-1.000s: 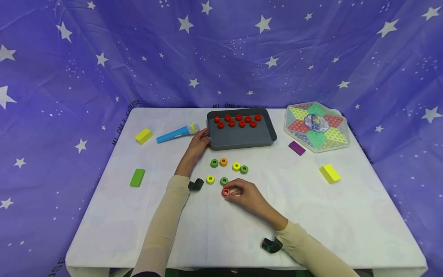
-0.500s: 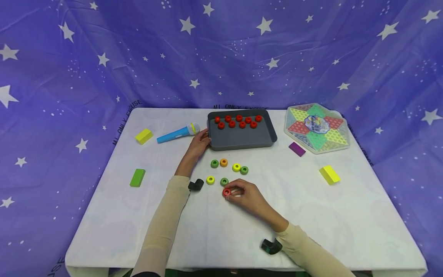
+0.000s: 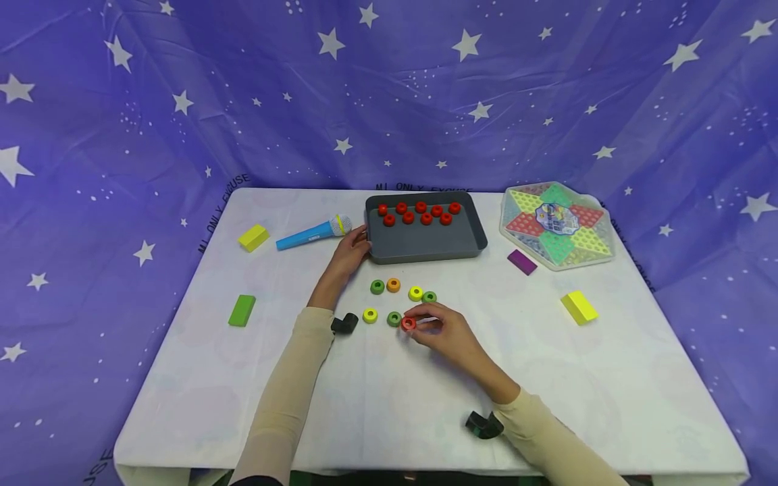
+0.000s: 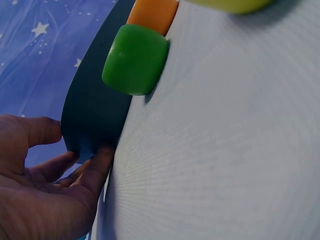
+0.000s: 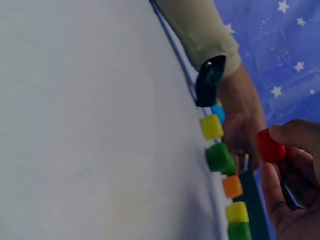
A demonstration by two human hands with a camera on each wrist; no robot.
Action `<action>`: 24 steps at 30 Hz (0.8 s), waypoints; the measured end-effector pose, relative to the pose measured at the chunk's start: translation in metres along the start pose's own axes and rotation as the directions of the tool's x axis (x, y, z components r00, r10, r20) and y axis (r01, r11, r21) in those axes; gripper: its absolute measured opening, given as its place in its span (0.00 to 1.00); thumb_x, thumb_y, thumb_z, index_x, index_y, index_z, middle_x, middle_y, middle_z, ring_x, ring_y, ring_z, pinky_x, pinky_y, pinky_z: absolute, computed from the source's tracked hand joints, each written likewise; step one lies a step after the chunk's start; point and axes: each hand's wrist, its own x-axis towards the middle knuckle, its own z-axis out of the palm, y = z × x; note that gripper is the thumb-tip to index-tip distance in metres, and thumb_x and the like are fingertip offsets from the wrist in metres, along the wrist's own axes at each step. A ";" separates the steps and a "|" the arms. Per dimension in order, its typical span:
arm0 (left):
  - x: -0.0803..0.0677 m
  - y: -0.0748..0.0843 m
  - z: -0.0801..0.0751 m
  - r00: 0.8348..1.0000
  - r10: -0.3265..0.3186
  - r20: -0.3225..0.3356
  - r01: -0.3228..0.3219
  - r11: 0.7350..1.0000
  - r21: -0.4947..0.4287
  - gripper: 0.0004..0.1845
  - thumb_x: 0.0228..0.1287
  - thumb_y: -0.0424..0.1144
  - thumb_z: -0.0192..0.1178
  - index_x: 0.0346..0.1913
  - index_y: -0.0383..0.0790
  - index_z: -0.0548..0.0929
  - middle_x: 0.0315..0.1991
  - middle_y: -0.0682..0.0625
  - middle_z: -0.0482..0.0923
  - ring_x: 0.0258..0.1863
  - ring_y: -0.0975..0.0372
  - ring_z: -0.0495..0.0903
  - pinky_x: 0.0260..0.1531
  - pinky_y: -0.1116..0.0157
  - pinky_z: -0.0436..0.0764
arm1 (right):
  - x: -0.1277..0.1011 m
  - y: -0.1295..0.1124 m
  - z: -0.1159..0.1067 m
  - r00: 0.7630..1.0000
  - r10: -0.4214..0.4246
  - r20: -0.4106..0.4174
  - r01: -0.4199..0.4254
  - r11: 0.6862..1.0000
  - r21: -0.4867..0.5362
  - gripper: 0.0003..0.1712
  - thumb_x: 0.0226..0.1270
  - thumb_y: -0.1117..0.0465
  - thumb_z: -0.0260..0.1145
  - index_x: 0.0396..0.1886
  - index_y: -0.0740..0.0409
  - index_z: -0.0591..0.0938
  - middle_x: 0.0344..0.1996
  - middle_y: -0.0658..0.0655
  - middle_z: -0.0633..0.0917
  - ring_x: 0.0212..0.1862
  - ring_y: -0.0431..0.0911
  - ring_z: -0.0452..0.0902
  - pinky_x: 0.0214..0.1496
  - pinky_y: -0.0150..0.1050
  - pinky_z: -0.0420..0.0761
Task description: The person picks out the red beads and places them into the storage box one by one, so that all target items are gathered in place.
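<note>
My right hand (image 3: 450, 335) pinches a red bead (image 3: 408, 324) with a hole through it between thumb and fingertips. In the right wrist view the red bead (image 5: 270, 146) appears lifted off the table. My left hand (image 3: 349, 254) holds the left end of a grey tray (image 3: 425, 247); in the left wrist view its thumb is at the rim and its fingers are low against the wall. Several red beads (image 3: 427, 219) lie in two rows along the tray's back. In front of the tray sit green beads (image 3: 377, 287), yellow beads (image 3: 370, 315) and an orange bead (image 3: 394, 285).
A blue toy microphone (image 3: 311, 235) lies left of the tray. Blocks lie at the sides: yellow (image 3: 253, 237), green (image 3: 242, 310), purple (image 3: 522, 262), and another yellow block (image 3: 579, 308). A star-patterned game board (image 3: 556, 226) stands at the back right of the white table (image 3: 194, 418).
My right hand has moved slightly right and away from me with the red bead, now beside the nearest green bead. My left hand stays at the tray.
</note>
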 end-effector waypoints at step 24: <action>0.003 -0.004 -0.002 1.000 0.014 0.008 -0.013 1.000 -0.023 0.29 0.72 0.34 0.50 0.73 0.47 0.61 0.70 0.44 0.64 0.67 0.57 0.67 0.63 0.59 0.71 | 0.087 -0.033 -0.059 0.995 -0.024 -0.098 0.016 0.997 -0.078 0.19 0.58 0.59 0.73 0.51 0.50 0.83 0.49 0.52 0.81 0.46 0.49 0.83 0.46 0.35 0.84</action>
